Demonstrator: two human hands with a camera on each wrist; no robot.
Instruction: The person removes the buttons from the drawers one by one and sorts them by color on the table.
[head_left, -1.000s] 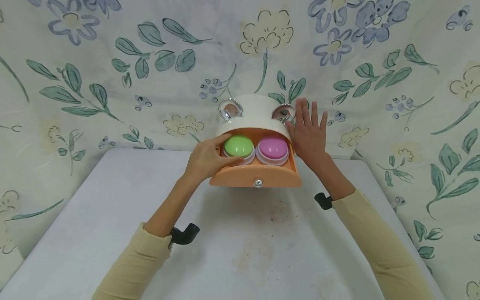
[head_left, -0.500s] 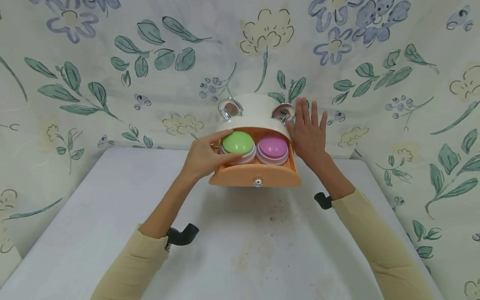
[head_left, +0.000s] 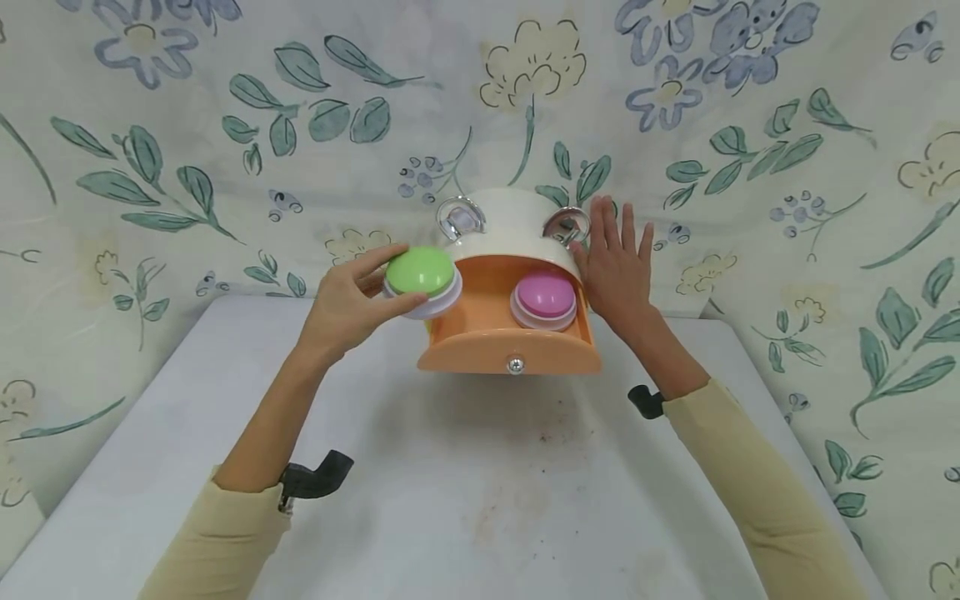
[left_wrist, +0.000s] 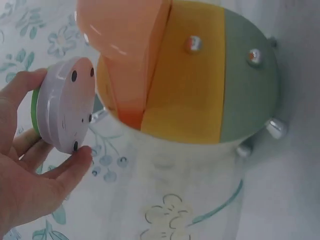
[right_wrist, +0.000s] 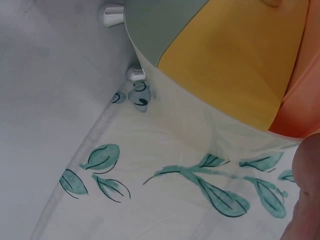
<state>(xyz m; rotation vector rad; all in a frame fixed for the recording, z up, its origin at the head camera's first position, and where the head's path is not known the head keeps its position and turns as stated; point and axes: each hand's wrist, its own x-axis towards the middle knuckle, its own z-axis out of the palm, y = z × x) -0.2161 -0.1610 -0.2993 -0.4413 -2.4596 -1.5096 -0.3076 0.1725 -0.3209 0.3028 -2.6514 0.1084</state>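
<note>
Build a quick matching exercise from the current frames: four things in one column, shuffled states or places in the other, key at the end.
Things:
1. green-topped puck
2. orange drawer
3. right hand
4. pink-topped puck

States or places:
A. fingers straight, at the side of the cabinet
B. sitting in the drawer
C. gripped by the left hand
D. standing open, round knob on its front

Pairs: 1-C, 2-D, 3-A, 4-B

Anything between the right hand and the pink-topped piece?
Yes: the right side wall of the orange drawer stands between the right hand and the pink-topped piece. From above, nothing visible covers the piece.
</note>
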